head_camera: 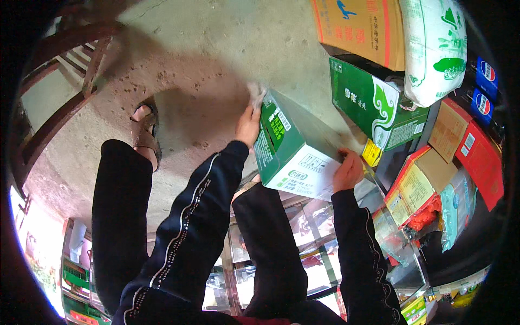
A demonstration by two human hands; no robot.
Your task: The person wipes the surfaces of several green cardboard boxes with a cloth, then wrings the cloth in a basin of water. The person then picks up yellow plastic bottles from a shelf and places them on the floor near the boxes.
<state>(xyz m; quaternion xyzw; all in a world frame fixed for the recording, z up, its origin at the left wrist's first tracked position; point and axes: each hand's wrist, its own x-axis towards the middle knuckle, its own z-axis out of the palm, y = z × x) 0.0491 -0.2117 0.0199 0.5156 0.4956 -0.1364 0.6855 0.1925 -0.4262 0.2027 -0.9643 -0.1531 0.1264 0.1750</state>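
A green and white cardboard carton [300, 162], printed with handling symbols, is tilted between my two hands above the floor. My left hand [248, 126] grips its left side; a pale, blurred bit of material [256, 94] shows just beyond the fingers, too unclear to name. At the right edge of the white end, my right hand [348, 170] clasps the box with curled fingers. The carton's underside and far side are hidden.
Beside it on the right stand another green carton [357, 97], a brown cardboard box [361, 32] and a white printed sack [434, 48]. Open red-edged boxes [422, 183] rest near a glass display case [317, 227]. A wooden chair [61, 77] is at left on the concrete floor [195, 122].
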